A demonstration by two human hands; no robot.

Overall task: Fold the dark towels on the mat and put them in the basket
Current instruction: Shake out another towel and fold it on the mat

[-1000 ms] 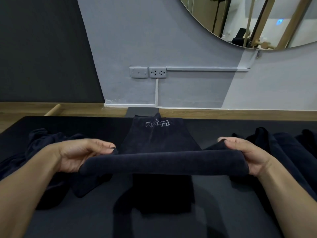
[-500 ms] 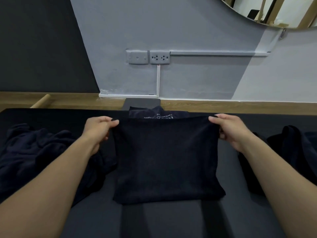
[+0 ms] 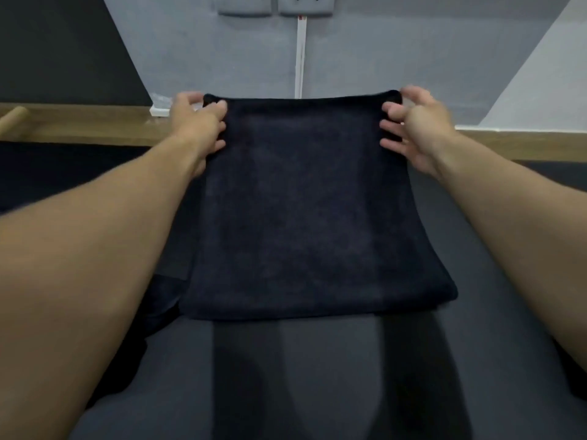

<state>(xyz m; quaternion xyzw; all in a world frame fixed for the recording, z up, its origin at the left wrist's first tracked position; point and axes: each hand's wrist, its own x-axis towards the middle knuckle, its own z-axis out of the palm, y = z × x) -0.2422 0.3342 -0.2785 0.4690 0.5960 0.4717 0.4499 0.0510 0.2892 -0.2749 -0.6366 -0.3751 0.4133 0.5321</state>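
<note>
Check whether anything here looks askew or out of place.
Nothing much stands out. The folded towel looks fairly square between the left hand and right hand; only another dark cloth pokes out by its near-left corner.

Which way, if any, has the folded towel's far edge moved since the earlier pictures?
Yes: the towel moved away or upward. Its far edge lay short of the wooden floor strip; now it crosses it.
</note>
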